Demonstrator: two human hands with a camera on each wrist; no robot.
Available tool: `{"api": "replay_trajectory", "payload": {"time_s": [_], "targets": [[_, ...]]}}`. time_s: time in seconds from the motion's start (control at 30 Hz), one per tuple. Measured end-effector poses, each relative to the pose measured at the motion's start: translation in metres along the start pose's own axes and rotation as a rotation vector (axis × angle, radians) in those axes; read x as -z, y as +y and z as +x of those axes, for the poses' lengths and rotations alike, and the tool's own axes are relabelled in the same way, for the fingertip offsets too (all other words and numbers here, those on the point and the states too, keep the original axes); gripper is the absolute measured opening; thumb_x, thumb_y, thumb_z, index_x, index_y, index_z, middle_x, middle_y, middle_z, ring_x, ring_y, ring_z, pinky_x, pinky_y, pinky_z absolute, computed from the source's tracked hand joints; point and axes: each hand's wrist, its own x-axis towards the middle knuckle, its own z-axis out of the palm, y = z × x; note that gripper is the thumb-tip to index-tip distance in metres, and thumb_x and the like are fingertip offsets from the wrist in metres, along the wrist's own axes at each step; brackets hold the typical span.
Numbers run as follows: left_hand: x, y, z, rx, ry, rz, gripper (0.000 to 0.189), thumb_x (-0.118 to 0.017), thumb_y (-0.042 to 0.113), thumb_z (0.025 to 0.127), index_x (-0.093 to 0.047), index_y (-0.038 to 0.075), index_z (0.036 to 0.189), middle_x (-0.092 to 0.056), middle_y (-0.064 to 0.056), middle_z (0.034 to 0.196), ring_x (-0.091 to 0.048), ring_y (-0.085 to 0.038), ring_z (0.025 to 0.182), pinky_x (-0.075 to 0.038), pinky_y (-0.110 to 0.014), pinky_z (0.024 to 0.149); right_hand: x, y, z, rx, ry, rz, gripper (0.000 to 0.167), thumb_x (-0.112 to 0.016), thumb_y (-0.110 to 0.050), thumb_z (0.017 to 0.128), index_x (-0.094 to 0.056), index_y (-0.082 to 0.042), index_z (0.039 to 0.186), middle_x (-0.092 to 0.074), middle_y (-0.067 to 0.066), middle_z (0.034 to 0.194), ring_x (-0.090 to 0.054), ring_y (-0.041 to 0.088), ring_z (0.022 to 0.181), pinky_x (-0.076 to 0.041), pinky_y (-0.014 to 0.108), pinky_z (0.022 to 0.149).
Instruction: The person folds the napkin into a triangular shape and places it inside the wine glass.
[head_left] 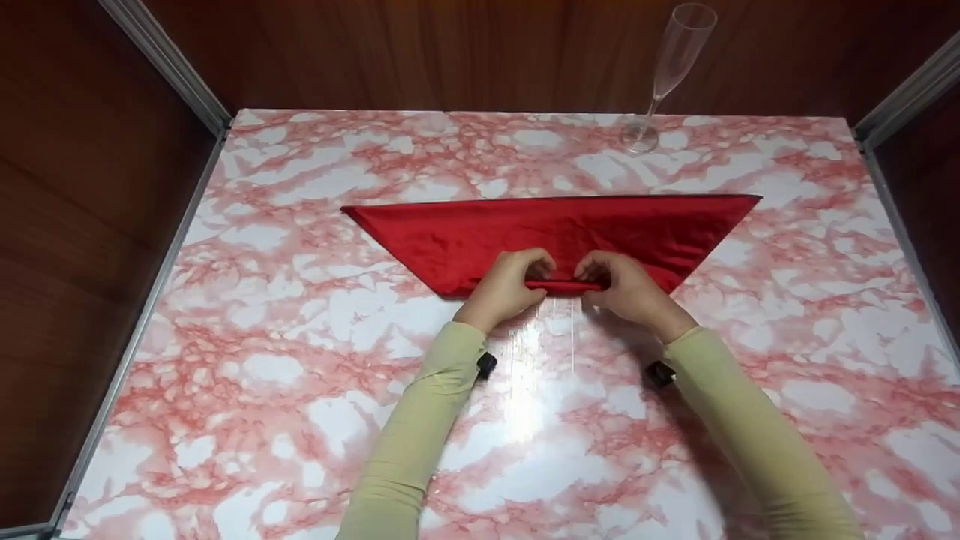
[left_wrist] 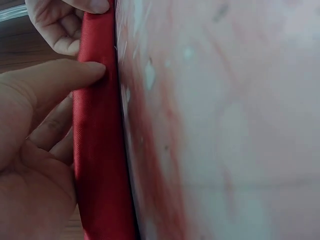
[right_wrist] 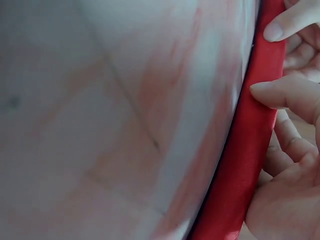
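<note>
A red satin cloth (head_left: 465,232) lies on the table in a trapezoid shape, its long dark-edged side away from me and its short side near. Along that near side runs a narrow folded band (left_wrist: 100,125). My left hand (head_left: 510,285) pinches the band left of its middle, thumb on the near face and fingers curled behind. Close by on the right, my right hand (head_left: 622,289) pinches the same band in the same way. In the right wrist view the band (right_wrist: 245,145) passes under both thumbs. Parts of the fingers are hidden behind the cloth.
A clear champagne flute (head_left: 679,56) stands at the back right of the red-and-white marbled table (head_left: 300,420). Dark wooden panels (head_left: 375,52) with metal edging enclose the back and sides. Glare brightens the tabletop between my forearms.
</note>
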Motion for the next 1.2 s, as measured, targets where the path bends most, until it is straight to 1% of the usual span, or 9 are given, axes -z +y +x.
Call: {"api": "replay_trajectory", "payload": {"time_s": [0.17,0.3,0.47,0.57,0.67,0.77,0.93,1.07,1.2], "targets": [[0.002,0.0,-0.003,0.018,-0.003,-0.003,0.021,-0.07,-0.002,0.082,-0.066,0.002,0.103,-0.067,-0.004,0.095,-0.061,-0.011,0.088,-0.048,-0.022,0.081,0.003,-0.002,-0.002,-0.016,0.006,-0.014,0.023,-0.065,0.008,0.078,-0.063,0.0,0.099,-0.064,0.011,0.092,-0.057,0.022,0.085,-0.046,0.029,0.071],[0.003,0.0,-0.004,0.036,-0.003,0.023,0.013,-0.071,0.004,0.085,-0.068,0.005,0.098,-0.066,0.0,0.091,-0.059,-0.01,0.086,-0.046,-0.021,0.08,0.005,-0.002,-0.002,-0.017,0.002,-0.005,0.021,-0.062,0.007,0.081,-0.064,0.0,0.101,-0.066,0.012,0.091,-0.057,0.021,0.082,-0.044,0.026,0.067],[0.004,0.0,-0.004,0.04,0.0,0.023,0.009,-0.069,0.007,0.088,-0.069,0.005,0.097,-0.067,-0.001,0.093,-0.059,-0.01,0.089,-0.046,-0.021,0.081,0.006,-0.001,-0.002,-0.006,0.017,0.022,0.023,-0.061,0.008,0.082,-0.063,0.001,0.104,-0.067,0.014,0.095,-0.059,0.023,0.085,-0.046,0.027,0.07],[0.005,0.0,-0.004,0.049,-0.001,0.013,0.01,-0.067,0.007,0.089,-0.069,0.005,0.099,-0.067,-0.003,0.096,-0.059,-0.01,0.091,-0.046,-0.021,0.083,0.006,-0.002,-0.002,0.023,0.049,0.017,0.023,-0.062,0.01,0.082,-0.063,0.002,0.103,-0.067,0.015,0.096,-0.061,0.025,0.09,-0.048,0.034,0.078],[0.005,0.0,-0.003,0.057,0.004,0.017,0.01,-0.067,0.006,0.09,-0.069,0.005,0.099,-0.067,-0.004,0.097,-0.059,-0.01,0.092,-0.045,-0.021,0.084,0.005,-0.005,-0.002,0.062,0.098,-0.013,0.024,-0.065,0.012,0.08,-0.065,0.001,0.101,-0.067,0.014,0.096,-0.061,0.026,0.093,-0.047,0.041,0.085],[0.004,-0.001,-0.001,0.058,0.013,0.043,0.01,-0.067,0.007,0.09,-0.069,0.006,0.099,-0.068,-0.003,0.098,-0.059,-0.01,0.093,-0.045,-0.021,0.085,0.004,-0.007,-0.002,0.1,0.127,-0.033,0.024,-0.067,0.013,0.078,-0.067,0.001,0.098,-0.067,0.013,0.093,-0.061,0.024,0.091,-0.047,0.042,0.083],[0.004,-0.002,0.001,0.044,0.039,0.099,0.009,-0.067,0.008,0.089,-0.07,0.007,0.098,-0.067,0.0,0.096,-0.059,-0.01,0.094,-0.045,-0.021,0.085,0.002,-0.009,-0.003,0.144,0.11,-0.04,0.02,-0.068,0.012,0.079,-0.069,0.001,0.095,-0.068,0.01,0.089,-0.063,0.022,0.085,-0.051,0.038,0.076],[0.005,-0.002,0.003,0.044,0.056,0.124,0.008,-0.068,0.008,0.089,-0.07,0.007,0.096,-0.067,0.002,0.093,-0.059,-0.01,0.092,-0.045,-0.021,0.083,0.0,-0.009,-0.003,0.144,0.107,-0.065,0.019,-0.07,0.01,0.079,-0.07,-0.001,0.094,-0.068,0.007,0.089,-0.062,0.02,0.085,-0.051,0.034,0.076],[0.005,-0.002,0.007,0.052,0.058,0.145,0.007,-0.067,0.008,0.089,-0.07,0.007,0.096,-0.066,0.001,0.092,-0.059,-0.011,0.091,-0.045,-0.022,0.083,-0.001,-0.007,-0.002,0.131,0.116,-0.094,0.019,-0.071,0.009,0.078,-0.071,-0.002,0.093,-0.066,0.006,0.091,-0.061,0.02,0.088,-0.05,0.036,0.079]]}}
